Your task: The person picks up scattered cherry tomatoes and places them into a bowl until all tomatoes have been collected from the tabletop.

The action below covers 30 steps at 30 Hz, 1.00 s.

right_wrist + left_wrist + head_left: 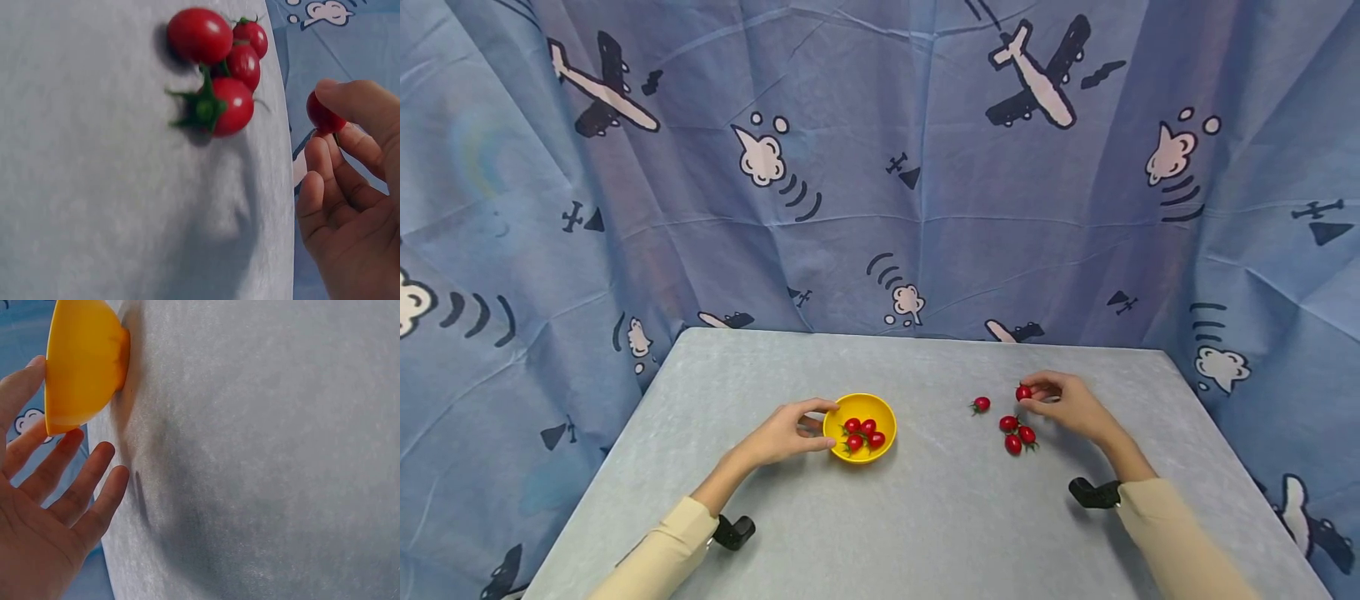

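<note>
A yellow bowl point(887, 446) stands on the table with several cherry tomatoes point(854, 442) inside. At its left side my left hand point(790, 432) touches the rim with the thumb and fingertips, the fingers loosely spread. In the left wrist view the bowl point(81, 369) shows side-on, and the lower fingers of my left hand point(44, 519) stay off it. Between thumb and fingers my right hand point(1067, 406) pinches one cherry tomato point(1023, 392), raised above the table. That tomato point(322, 115) also shows in the right wrist view, with its stem downward.
Several cherry tomatoes point(1013, 444) lie clustered just below my right hand. A single tomato point(981, 405) lies to their left, between the bowl and the cluster. The grey table point(910, 517) ends at a blue printed curtain point(865, 250) behind.
</note>
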Available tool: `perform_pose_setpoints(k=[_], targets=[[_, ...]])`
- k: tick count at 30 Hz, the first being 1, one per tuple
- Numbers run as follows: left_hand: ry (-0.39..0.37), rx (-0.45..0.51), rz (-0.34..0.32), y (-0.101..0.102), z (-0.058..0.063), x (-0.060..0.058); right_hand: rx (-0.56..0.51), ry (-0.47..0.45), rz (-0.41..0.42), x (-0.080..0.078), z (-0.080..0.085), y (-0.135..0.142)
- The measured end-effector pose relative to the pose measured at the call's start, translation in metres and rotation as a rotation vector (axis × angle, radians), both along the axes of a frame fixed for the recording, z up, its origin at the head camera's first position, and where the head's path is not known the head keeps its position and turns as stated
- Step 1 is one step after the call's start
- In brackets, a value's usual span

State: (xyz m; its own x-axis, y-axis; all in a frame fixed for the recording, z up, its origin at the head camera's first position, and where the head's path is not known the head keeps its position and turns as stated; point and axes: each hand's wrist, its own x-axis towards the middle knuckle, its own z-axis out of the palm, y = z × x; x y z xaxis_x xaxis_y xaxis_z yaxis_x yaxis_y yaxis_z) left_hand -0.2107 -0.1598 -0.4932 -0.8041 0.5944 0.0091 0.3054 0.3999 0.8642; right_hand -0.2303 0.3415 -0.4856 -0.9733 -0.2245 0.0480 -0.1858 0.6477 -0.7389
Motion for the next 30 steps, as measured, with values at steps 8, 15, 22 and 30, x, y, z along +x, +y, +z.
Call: perform_pose_setpoints(k=[8, 15, 22, 30], targets=[[0.002, 0.005, -0.005, 0.000, 0.000, 0.000, 0.006, 0.043, 0.033, -0.001, 0.008, -0.018], [0.012, 0.002, -0.009, 0.000, -0.001, 0.000, -0.028, 0.075, 0.075, -0.004, 0.012, -0.035], [0.007, -0.006, -0.005, 0.000, -0.001, 0.000, -0.054, 0.082, 0.107, -0.008, 0.013, -0.052], [0.015, -0.015, -0.002, 0.000, -0.002, -0.001, -0.095, 0.080, 0.149, -0.009, 0.013, -0.078]])
